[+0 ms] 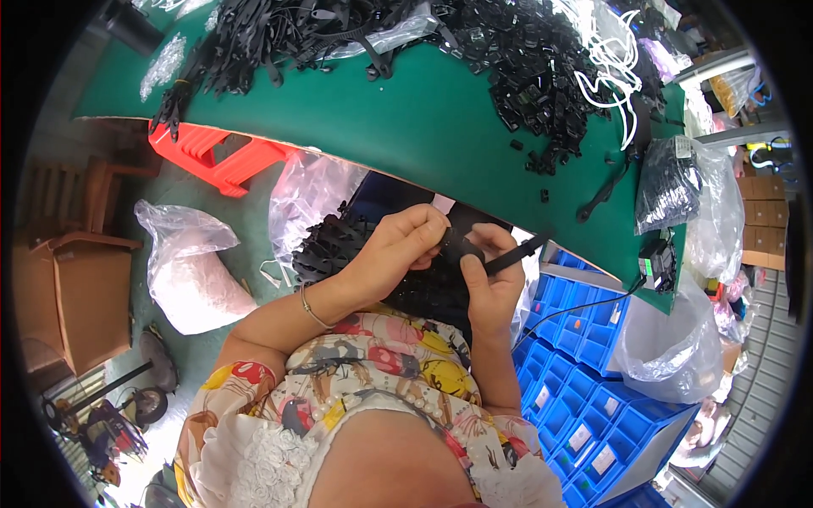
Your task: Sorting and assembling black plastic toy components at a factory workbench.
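Black strap [518, 256] sat between your left hand [400, 244] and right hand [494, 292] near the green worktop [406, 127], both hands' fingers [429, 225] clamped on it, apparently mid-adjustment, next move likely needing steady grip.

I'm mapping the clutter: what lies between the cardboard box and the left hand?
In the head view, from the cardboard box to the left hand: a clear bag with pale contents, then a pile of black parts.
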### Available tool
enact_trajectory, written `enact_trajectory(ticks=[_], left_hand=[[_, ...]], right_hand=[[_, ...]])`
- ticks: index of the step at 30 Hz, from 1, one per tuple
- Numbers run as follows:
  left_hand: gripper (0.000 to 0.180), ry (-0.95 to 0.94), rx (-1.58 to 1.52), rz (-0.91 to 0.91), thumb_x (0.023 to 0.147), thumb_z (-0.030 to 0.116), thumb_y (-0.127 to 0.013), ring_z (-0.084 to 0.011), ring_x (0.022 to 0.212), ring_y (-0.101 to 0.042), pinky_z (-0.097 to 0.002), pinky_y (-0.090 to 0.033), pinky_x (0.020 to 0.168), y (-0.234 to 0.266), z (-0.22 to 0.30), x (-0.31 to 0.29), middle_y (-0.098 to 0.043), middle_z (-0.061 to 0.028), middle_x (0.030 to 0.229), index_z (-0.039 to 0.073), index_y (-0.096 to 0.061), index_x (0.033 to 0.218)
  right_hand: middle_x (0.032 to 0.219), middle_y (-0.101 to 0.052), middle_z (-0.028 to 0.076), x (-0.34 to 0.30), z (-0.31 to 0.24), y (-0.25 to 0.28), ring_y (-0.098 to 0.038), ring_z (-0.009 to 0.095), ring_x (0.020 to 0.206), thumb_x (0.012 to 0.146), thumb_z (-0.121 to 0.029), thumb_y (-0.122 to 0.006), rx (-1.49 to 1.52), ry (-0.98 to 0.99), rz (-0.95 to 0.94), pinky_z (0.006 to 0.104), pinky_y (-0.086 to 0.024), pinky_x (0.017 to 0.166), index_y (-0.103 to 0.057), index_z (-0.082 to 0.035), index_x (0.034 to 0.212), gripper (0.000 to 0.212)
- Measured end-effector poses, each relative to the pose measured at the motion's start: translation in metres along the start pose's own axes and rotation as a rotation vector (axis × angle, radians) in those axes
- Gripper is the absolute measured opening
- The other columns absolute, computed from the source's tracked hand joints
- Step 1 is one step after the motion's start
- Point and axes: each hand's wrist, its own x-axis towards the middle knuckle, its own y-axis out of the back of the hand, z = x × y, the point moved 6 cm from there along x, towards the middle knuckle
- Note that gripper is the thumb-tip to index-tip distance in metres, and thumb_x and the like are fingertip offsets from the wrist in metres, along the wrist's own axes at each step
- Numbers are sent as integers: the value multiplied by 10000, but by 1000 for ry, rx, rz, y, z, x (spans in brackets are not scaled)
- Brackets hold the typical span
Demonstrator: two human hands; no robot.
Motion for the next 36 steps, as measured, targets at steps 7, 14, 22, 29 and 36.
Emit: enact_trajectory(ticks=[7,14,22,29,36], left_hand=[[172,-562,931,96,860,149,-564,-134,643,-492,-306,-417,583,-6,30,-5,-524,-65,718,-21,-542,845],[153,-316,737,-78,869,128,-535,-115,661,-509,-281,-424,589,-2,29,0,-552,-61,756,-23,-557,874],[137,-54,433,-213,902,123,-474,-75,644,-467,-201,-396,592,-3,26,-4,-516,-10,755,19,-545,957],[134,91,104,-211,881,164,-514,-73,604,-438,-195,-359,560,-9,16,-7,-497,-15,766,35,-500,847],[137,155,-54,-188,842,139,-548,-95,594,-457,-200,-362,549,-2,7,-12,-546,-68,784,21,-504,789]], right_hand=[[1012,-486,97,7,-21,-10,-496,161,778,742,25,-602,-567,341,-84,255,-418,666,-576,-10,824,93],[1065,-391,93,3,5,-6,-444,120,711,867,-114,-562,643,-30,-217,252,-351,601,-551,2,825,123],[1061,-463,77,4,16,-9,-532,158,899,728,-14,-697,161,-65,-244,270,-428,818,-561,5,994,299],[928,-519,67,2,2,-9,-528,145,845,743,-79,-706,-139,199,-191,262,-428,739,-595,1,942,242],[921,-500,67,-5,15,-12,-527,126,795,782,-135,-676,125,44,-210,238,-413,698,-585,3,959,243]])
